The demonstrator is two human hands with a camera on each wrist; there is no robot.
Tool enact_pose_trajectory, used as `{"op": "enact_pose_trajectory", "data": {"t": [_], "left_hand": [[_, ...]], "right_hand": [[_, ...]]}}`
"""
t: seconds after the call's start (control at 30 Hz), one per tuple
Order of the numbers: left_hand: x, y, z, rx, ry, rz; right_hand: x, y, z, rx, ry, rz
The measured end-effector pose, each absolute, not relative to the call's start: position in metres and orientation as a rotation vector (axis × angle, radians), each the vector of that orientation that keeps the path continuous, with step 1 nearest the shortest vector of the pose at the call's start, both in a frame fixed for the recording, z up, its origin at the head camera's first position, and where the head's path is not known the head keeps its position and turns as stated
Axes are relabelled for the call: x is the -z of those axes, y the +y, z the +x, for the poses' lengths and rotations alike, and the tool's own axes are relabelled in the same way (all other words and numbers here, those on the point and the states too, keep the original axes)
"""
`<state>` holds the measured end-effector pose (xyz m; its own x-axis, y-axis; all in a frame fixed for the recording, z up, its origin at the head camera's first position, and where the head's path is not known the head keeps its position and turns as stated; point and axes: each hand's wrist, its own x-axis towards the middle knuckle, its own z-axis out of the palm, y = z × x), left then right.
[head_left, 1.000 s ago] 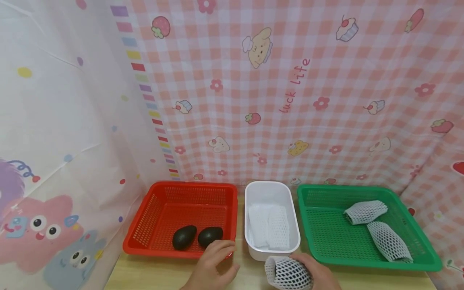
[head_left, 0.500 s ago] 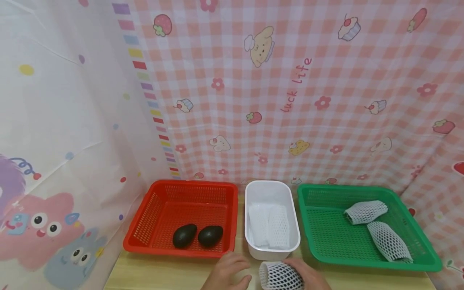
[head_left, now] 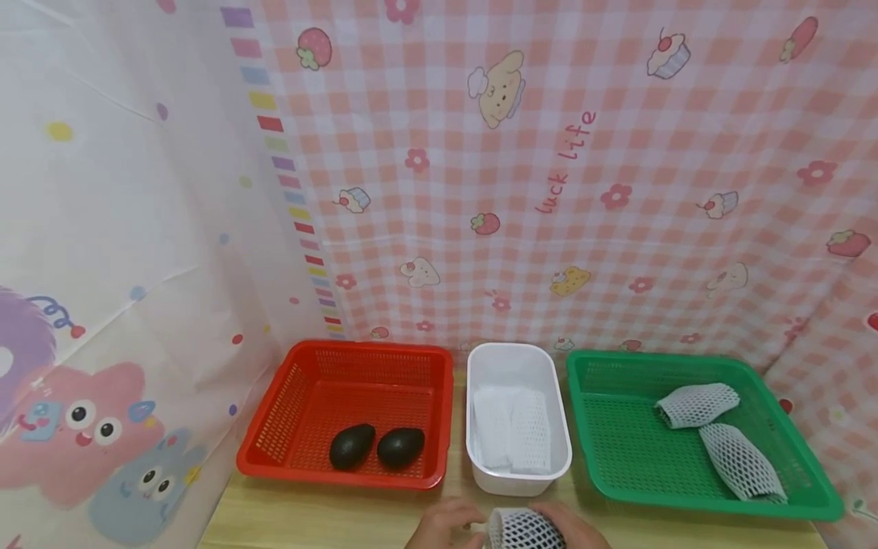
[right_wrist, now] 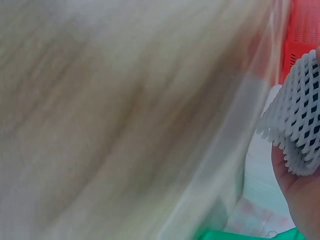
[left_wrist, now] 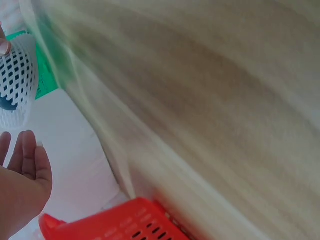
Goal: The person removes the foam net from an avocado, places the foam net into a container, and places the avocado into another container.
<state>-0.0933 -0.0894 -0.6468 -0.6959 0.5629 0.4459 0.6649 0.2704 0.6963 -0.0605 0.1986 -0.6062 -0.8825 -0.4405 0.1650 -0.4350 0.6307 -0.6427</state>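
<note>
At the bottom centre of the head view, my right hand (head_left: 575,528) grips a white foam net sleeve (head_left: 524,529). Something dark, like an avocado, shows through its mesh. In the right wrist view the sleeve (right_wrist: 300,107) has a ragged open end over the palm. My left hand (head_left: 444,524) is by the sleeve's left end; in the left wrist view its fingers (left_wrist: 29,155) are loosely extended just below the netting. Two dark avocados (head_left: 353,447) lie in the red basket (head_left: 274,427).
A white tub (head_left: 519,482) with flat foam nets (head_left: 530,435) stands between the red basket and a green basket (head_left: 604,450). Inside the green one lie two net-covered pieces (head_left: 742,462). The wooden table (head_left: 329,518) runs along the front, with a checked curtain (head_left: 521,152) behind.
Both hands have drawn down toward the near edge, the sleeve moving with the right hand. My left hand has moved right, from beside the red basket to the sleeve's end.
</note>
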Motion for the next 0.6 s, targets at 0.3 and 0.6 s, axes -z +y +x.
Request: {"op": "enact_pose_trajectory", "data": {"t": [0.3,0.6], "left_hand": [[0.653,-0.077,-0.092,1.479,-2.45,-1.211],[0.643,-0.072,-0.091,1.374,-2.318,-1.319]], "right_hand": [[0.631,0.192,-0.062,1.12,2.917,-0.884],[0.651,0.188,-0.063,1.248,2.957,-0.932]]}}
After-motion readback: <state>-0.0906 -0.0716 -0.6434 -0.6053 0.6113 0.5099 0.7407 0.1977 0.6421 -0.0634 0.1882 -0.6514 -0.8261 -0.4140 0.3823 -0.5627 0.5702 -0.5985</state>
